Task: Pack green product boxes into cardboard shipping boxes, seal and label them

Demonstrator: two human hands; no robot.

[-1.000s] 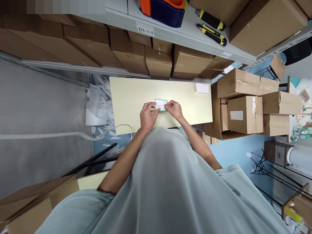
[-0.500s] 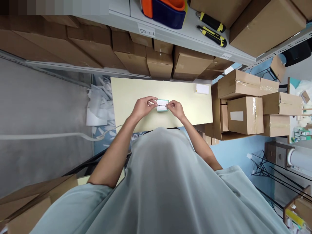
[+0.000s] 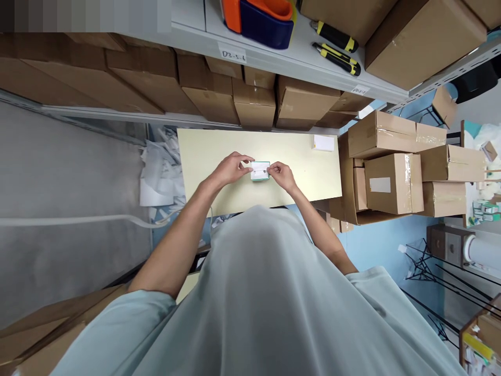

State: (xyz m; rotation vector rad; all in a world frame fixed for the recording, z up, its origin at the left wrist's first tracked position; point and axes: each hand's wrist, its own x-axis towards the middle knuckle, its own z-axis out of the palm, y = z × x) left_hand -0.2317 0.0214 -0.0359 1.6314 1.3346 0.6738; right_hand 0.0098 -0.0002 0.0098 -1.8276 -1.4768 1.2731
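Observation:
A small box (image 3: 260, 177) with a white top and green edges rests on the pale yellow table (image 3: 219, 141) between my hands. My left hand (image 3: 231, 169) is at its left side, thumb and forefinger apart, the tips close to the box's left edge and upper corner. Contact there is hard to make out. At the right edge, my right hand (image 3: 283, 176) has its thumb and forefinger pinched together. Something small and dark shows by those fingertips, too small to name.
A white box (image 3: 323, 142) lies at the table's back right. Cartons (image 3: 393, 183) are stacked to the right, and a shelf (image 3: 270, 65) with boxes crosses behind. Two utility knives (image 3: 336, 47) lie on that shelf. White crumpled wrapping (image 3: 158, 175) sits at the left.
My left hand has drawn slightly left, its thumb and forefinger a little wider apart. My right hand keeps its pinch at the box's right edge. The whole view has shifted slightly.

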